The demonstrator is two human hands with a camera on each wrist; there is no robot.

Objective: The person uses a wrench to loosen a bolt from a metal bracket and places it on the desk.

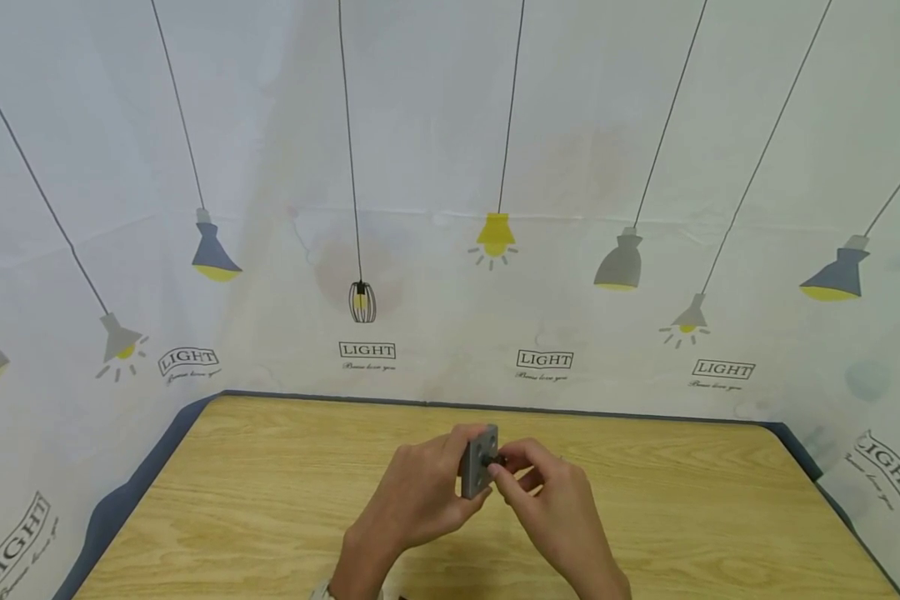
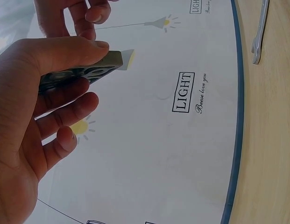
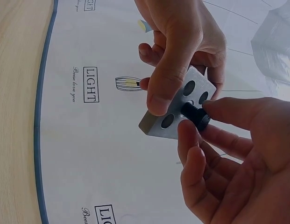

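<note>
Head view, left hand (image 1: 420, 500) gripping a grey metal block (image 1: 478, 460) above the desk (image 1: 232, 500), right hand (image 1: 547, 500) pinching a black bolt (image 3: 196, 114) at the block's face.

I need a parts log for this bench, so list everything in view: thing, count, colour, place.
metal plate: one, grey, square with round holes, held up on edge above the table.
bolt: one, black, its end at the plate's middle hole.
wrench: one, silver, lying on the table near its far edge, seen only in the left wrist view.
table: one, light wood grain.
backdrop cloth: one, white, printed with grey and yellow lamps and the word LIGHT, behind and beside the table.
left hand: one, grips the plate by its edges.
right hand: one, pinches the bolt with its fingertips.
</note>
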